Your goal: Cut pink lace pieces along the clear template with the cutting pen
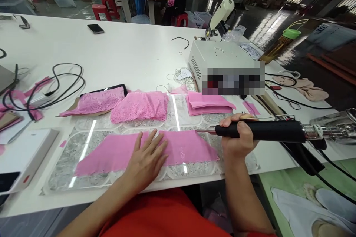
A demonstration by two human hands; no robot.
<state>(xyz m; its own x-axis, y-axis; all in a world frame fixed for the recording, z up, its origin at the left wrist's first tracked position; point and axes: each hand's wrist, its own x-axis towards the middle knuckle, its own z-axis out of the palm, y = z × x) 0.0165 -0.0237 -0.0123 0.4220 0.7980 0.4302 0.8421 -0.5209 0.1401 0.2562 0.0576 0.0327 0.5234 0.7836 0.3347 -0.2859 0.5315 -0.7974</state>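
My left hand [146, 159] lies flat with fingers spread on a pink lace strip [111, 153], pressing it onto a clear glass plate [63, 159] at the table's near edge. My right hand [236, 137] is wrapped around the black handle of a hot cutting tool [267, 130], whose metal tip [201, 130] points left, just above the strip's upper right edge. Behind the strip lie two more pink lace pieces [140, 105] and a folded stack of plain pink fabric [208, 103].
A white control box [219, 57] stands at the back right, with a tool in a stand behind it. Black cables [55, 85] loop on the left. A phone [95, 28] lies far back, a white box [25, 153] near left. Another person sits at a distant table.
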